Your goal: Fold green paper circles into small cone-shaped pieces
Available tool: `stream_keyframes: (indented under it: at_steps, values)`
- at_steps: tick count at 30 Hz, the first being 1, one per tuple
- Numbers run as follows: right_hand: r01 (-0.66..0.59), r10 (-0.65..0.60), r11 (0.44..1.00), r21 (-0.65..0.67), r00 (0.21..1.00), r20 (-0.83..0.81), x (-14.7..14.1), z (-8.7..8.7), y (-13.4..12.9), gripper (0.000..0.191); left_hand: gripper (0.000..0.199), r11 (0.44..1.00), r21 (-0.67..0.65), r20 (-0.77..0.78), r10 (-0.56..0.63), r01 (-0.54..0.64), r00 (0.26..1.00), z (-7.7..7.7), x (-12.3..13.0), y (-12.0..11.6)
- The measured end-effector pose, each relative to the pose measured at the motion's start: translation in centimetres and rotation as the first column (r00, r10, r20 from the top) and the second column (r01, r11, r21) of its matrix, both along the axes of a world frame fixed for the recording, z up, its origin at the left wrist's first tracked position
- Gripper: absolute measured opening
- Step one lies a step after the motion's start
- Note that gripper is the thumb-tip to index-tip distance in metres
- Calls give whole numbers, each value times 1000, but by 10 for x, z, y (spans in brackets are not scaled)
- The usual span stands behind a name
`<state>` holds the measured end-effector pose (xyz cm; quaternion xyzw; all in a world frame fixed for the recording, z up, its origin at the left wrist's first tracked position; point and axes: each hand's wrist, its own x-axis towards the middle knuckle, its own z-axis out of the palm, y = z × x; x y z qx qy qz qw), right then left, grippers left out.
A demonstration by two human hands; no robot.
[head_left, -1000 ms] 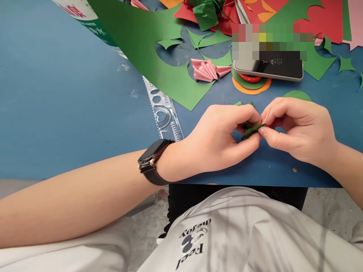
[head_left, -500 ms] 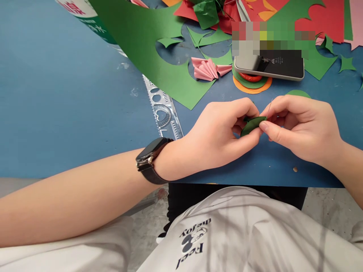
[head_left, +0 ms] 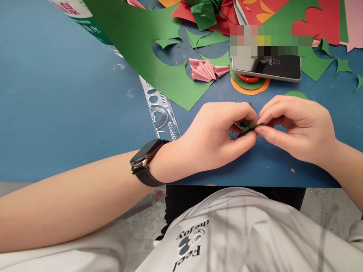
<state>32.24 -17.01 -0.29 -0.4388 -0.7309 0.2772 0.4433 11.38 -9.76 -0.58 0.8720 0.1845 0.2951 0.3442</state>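
Between my two hands is a small folded piece of dark green paper (head_left: 247, 127), seen nearly edge-on. My left hand (head_left: 224, 132), with a black watch (head_left: 147, 156) on its wrist, curls round the paper's left part, thumb below and index finger above. My right hand (head_left: 297, 130) pinches the paper's right end between thumb and fingertips. Some of the paper is hidden behind the left fingers. Just beyond the hands, a green paper circle (head_left: 296, 94) lies on the blue table (head_left: 70, 98).
A clear plastic ruler (head_left: 160, 113) lies left of my hands, partly under a large cut green sheet (head_left: 136, 41). Pleated pink paper (head_left: 202, 71), a phone (head_left: 266, 71) on stacked paper circles (head_left: 249, 90), scissors (head_left: 240, 13) and coloured scraps lie beyond. A labelled bottle (head_left: 87, 22) is at upper left.
The green paper has turned from showing a broad face to nearly edge-on between my fingers. A thin strand seen by my right fingertips no longer shows. The whole view has shifted slightly.
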Motion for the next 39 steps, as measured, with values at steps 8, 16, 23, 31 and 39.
stream_keyframes:
  at_steps: [8,16,23,31,39]
  values:
    - [62,-62,998,17,998,-27,-3,0,-3,14,10,998,-53,-11,39,-39,999,3,0,0]
    - [103,-104,994,-28,995,-13,-4,2,-5,17,10,999,-37,-20,22,-23,1000,2,-1,1]
    - [166,-167,985,-40,986,-16,-4,-1,-7,13,12,1000,14,2,7,-7,1000,1,0,3]
    - [141,-142,988,-56,989,-30,-4,5,-7,14,10,1000,-1,10,-8,8,1000,2,-1,2]
    - [139,-150,987,-75,976,-161,-8,3,-8,11,10,997,-68,60,-34,38,998,1,-1,0]
